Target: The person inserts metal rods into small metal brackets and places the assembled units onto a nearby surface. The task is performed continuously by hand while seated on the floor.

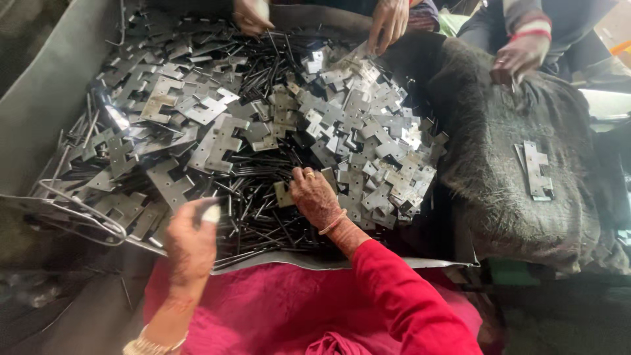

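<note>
1. The person's right hand rests palm-down on a heap of stamped metal hinge plates, fingers curled over one small plate at the heap's near edge, where it meets the thin steel rods.
2. The left hand hovers above the rods, fingers bent inward and one tip wrapped in white; whether it holds anything cannot be told.
3. Done well, the pick likely calls for lifting one plate clear by its flat faces, away from sharp notched edges and tangled rods.
4. The plates are grey, shiny and notched, lying overlapped in a grey tray.
5. Across the tray, other people's hands work; paired plates lie on dark cloth.
</note>
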